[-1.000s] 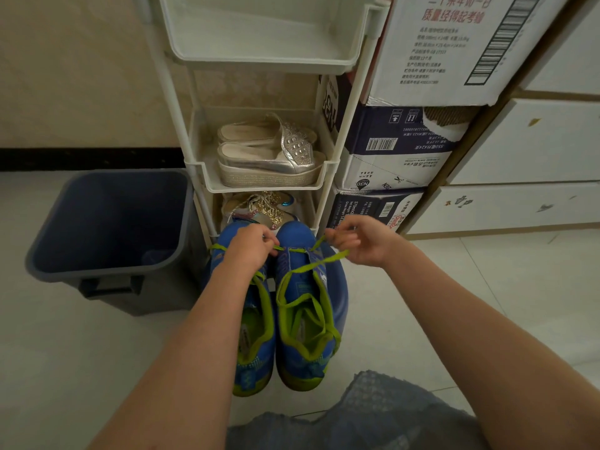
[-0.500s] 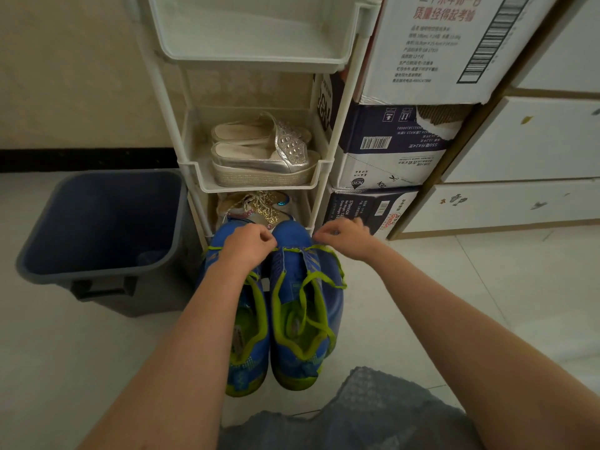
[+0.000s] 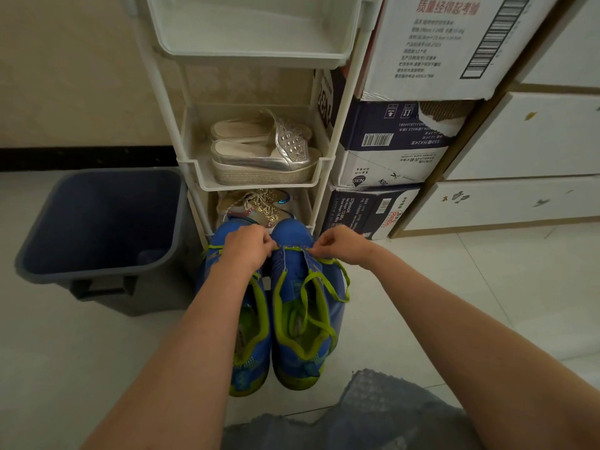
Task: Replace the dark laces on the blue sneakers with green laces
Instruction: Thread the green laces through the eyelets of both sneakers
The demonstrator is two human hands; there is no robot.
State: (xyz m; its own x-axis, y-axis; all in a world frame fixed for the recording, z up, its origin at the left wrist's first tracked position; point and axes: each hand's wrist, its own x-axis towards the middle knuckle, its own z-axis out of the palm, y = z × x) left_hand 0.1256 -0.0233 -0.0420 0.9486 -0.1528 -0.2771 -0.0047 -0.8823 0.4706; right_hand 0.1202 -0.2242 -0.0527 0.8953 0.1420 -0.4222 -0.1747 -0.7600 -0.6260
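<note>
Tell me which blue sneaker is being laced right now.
The sneaker nearer the cardboard boxes: left hand and right hand pinch the green lace stretched across its toe end. The other sneaker, beside the bin, lies under the left forearm.

The left hand [image 3: 243, 251] and its forearm cover most of the left sneaker [image 3: 249, 368], eyelets included. Both it and the right hand [image 3: 337, 246] curl their fingertips under, so how they pinch the green lace [image 3: 293, 247] can't be made out. The glittery shoe [image 3: 259, 206] sits half-hidden behind the toes. The top box [image 3: 438, 43] and the grey cloth [image 3: 357, 417] run off the edges.
</note>
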